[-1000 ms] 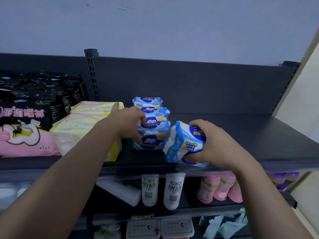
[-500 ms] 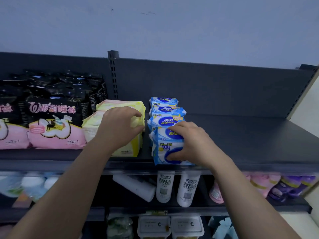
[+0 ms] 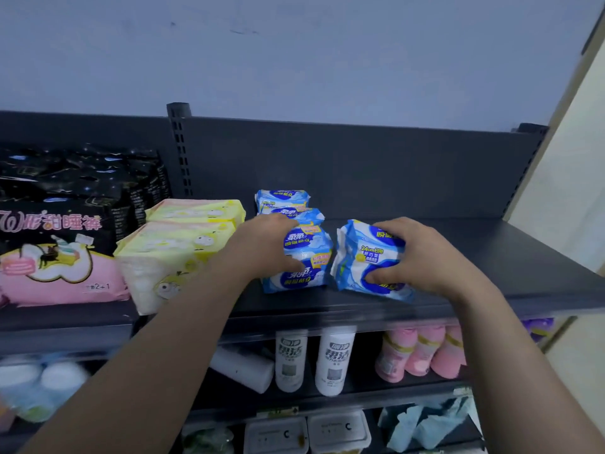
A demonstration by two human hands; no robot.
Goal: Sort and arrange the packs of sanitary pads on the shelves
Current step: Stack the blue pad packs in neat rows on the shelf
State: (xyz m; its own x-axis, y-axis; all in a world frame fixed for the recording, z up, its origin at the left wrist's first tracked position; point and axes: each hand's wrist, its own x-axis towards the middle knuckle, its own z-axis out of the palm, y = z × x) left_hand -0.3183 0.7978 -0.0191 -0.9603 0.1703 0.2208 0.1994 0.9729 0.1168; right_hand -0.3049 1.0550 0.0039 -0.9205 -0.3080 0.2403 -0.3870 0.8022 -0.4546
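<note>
A row of blue-and-white pad packs runs front to back on the dark top shelf (image 3: 491, 257). My left hand (image 3: 262, 247) grips the front pack of that row (image 3: 307, 257), fingers curled over its top and left side. My right hand (image 3: 419, 257) grips a separate blue-and-white pack (image 3: 363, 257) just to the right of the row; the pack is tilted with its lower edge on the shelf. Two more blue packs (image 3: 283, 198) stand behind the front one.
Yellow packs (image 3: 176, 250) sit left of the blue row, pink-and-black packs (image 3: 59, 250) further left. The shelf's right half holds nothing. Below stand white bottles (image 3: 334, 358), pink bottles (image 3: 422, 352) and lidded boxes (image 3: 307, 434). A wall corner stands at right.
My right hand has pulled its blue pack from the front of the row out to the right. My left hand has moved from the yellow pack onto the front blue pack.
</note>
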